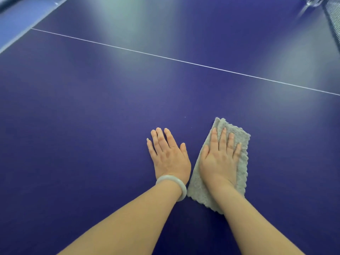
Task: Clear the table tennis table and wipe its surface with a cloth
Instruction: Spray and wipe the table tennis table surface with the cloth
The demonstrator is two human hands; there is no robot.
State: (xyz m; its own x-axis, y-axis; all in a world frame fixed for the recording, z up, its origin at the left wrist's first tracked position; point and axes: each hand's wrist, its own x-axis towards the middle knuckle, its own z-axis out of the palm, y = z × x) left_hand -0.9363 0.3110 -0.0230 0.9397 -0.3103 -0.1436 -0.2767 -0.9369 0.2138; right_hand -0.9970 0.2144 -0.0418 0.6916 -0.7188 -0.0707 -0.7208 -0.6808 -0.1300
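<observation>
The dark blue table tennis table [92,126] fills the head view. A folded grey fluffy cloth [242,159] lies flat on it at lower centre-right. My right hand [219,159] presses palm-down on the cloth, fingers spread over its upper half. My left hand [169,155], with a pale bangle on the wrist, rests flat on the bare table just left of the cloth, holding nothing.
A thin white centre line [184,60] crosses the table diagonally from upper left to right. The net [333,21] and its post sit at the top right corner. The table's left edge [16,43] runs along the top left, with lighter blue floor beyond.
</observation>
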